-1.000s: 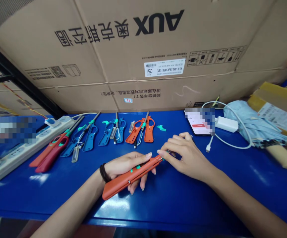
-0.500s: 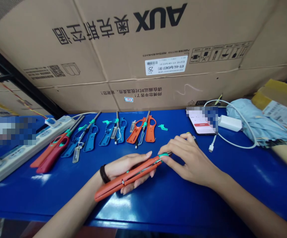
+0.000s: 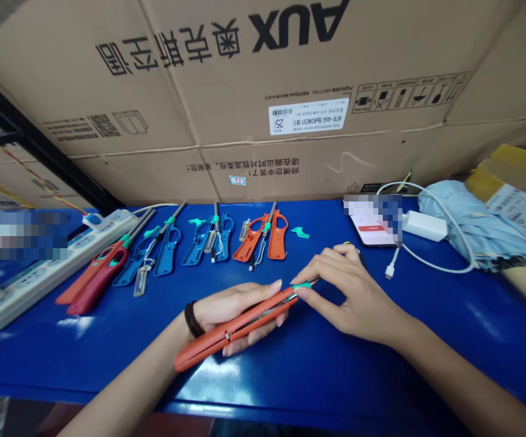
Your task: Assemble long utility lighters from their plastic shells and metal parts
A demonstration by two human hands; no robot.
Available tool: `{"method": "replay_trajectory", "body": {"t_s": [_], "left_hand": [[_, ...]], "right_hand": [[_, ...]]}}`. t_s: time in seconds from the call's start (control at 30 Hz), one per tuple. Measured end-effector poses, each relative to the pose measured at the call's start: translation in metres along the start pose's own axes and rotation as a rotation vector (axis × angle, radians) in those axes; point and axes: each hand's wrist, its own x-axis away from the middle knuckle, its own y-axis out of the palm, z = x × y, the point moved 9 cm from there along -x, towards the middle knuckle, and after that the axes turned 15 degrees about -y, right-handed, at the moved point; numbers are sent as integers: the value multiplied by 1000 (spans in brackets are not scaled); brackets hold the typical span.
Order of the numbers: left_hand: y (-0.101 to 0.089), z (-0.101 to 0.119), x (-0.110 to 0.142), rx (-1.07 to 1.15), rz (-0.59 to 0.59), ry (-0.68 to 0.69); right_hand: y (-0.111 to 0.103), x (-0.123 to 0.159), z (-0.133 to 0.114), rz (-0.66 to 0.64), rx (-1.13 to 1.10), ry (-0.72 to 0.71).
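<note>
My left hand (image 3: 233, 306) lies palm up on the blue table (image 3: 317, 376) with its fingers curled round the body of an orange long-nosed lighter (image 3: 226, 334). The lighter points up and to the right, its two shell halves slightly apart along the seam. My right hand (image 3: 342, 288) pinches the green collar (image 3: 301, 284) at the lighter's front end, where the metal tube (image 3: 313, 280) starts. A black band sits on my left wrist.
Behind my hands lie a red lighter (image 3: 94, 279), opened blue lighter shells (image 3: 167, 249), opened orange shells (image 3: 263, 235) and a loose green part (image 3: 300, 232). A power strip (image 3: 39, 270) is at left. A phone (image 3: 372, 227), charger (image 3: 424, 226) and folded umbrella (image 3: 481, 230) are at right. A big carton (image 3: 263, 91) stands behind.
The orange lighter has turned in my left hand, from broad side up to seam up, and slid slightly left. My right hand's pinch stays at the green collar.
</note>
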Motion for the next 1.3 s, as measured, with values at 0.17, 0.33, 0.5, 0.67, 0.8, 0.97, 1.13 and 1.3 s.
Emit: {"method": "replay_trajectory", "body": {"t_s": [0.17, 0.33, 0.5, 0.67, 0.8, 0.97, 1.13, 1.3], "left_hand": [[-3, 0, 0, -5, 41, 2], [-6, 0, 0, -14, 81, -9], [-5, -1, -1, -24, 62, -30], [-2, -1, 3, -79, 54, -34], [4, 3, 9, -91, -4, -5], [4, 7, 12, -72, -12, 39], [1, 4, 10, -70, 3, 54], [-1, 4, 9, -59, 29, 55]], "right_hand": [[-1, 0, 0, 28, -25, 21], [0, 0, -3, 5, -14, 12], [0, 1, -1, 32, -34, 46], [-1, 1, 0, 32, -63, 55], [-5, -1, -5, 48, -68, -8], [-9, 0, -8, 83, -50, -50], [-9, -1, -9, 76, -6, -74], [-7, -1, -10, 32, -36, -80]]}}
